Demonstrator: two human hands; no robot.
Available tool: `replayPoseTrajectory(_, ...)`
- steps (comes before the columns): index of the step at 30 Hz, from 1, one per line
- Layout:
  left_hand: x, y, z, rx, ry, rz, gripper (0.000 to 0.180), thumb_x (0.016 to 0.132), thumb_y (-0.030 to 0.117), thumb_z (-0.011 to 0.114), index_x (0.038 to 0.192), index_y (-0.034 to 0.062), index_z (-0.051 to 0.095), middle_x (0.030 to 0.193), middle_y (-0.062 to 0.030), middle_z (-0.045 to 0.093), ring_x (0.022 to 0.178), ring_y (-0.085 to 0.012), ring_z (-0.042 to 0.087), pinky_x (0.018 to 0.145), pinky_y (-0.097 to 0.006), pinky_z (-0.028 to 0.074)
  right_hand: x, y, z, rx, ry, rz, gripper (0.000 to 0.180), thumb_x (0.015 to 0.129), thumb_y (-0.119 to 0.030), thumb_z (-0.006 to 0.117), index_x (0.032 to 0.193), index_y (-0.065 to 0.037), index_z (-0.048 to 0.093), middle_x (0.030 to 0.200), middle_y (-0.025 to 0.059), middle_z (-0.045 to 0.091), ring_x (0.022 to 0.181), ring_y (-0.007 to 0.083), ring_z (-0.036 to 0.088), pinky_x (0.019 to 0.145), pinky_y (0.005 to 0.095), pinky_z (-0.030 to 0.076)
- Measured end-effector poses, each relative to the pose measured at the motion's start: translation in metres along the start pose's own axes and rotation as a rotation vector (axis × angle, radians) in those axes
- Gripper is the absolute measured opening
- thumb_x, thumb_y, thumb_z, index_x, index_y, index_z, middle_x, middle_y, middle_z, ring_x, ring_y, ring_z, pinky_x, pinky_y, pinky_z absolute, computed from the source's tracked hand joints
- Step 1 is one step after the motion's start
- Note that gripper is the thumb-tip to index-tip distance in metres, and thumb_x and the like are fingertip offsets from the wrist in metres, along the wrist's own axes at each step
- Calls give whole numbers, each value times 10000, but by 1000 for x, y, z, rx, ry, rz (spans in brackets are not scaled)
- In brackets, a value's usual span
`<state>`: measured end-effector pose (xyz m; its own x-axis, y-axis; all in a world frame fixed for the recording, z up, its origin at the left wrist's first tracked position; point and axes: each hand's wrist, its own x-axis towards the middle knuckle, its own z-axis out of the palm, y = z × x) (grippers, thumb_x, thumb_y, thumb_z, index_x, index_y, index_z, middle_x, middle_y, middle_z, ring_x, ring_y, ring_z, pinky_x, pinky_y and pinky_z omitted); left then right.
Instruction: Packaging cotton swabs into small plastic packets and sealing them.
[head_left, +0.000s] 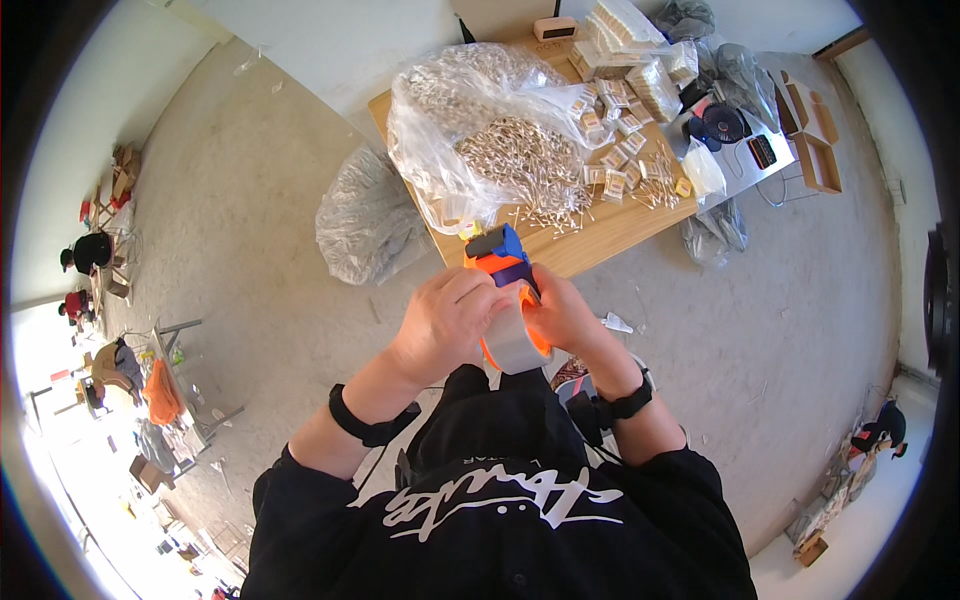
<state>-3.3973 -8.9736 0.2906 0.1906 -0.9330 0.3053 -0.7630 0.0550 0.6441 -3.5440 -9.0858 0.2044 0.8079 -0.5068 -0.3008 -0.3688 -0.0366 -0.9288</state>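
Note:
In front of my body, off the table's near edge, I hold a tape dispenser (496,262) with orange, blue and dark parts. A wide roll of clear tape (515,342) sits on its orange hub. My left hand (450,312) is closed, its bent fingers against the dispenser and the tape roll's left side. My right hand (562,312) grips the dispenser from the right, with the thumb along its edge. The tape's loose end is hidden by my fingers.
On the wooden table (600,245) lie a heap of cotton swabs (525,170), a large clear plastic bag (425,130) and several small packs (615,185). A black fan (722,122) stands at the right. A stuffed plastic bag (365,220) rests beside the table. People sit far left and right.

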Motion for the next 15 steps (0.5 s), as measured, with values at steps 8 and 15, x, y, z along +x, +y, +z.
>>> replayPoseTrajectory(8,0,-8,0,83,-59,77,174,760,26,705,812,9,540,795,-130,524,714,-324,557,599,-392,476,1,8,3,-61,-19,19,299,798,-186,698,951,24,550,891,270,627,876,449,601,706,420,487)
replayPoseTrajectory(15,-1,-15,0,-306,-96,-174,76,830,6,652,841,6,576,806,-112,571,736,-280,581,630,-351,473,1,13,5,62,-75,15,255,800,-137,667,955,25,545,855,231,627,789,357,625,694,396,484)
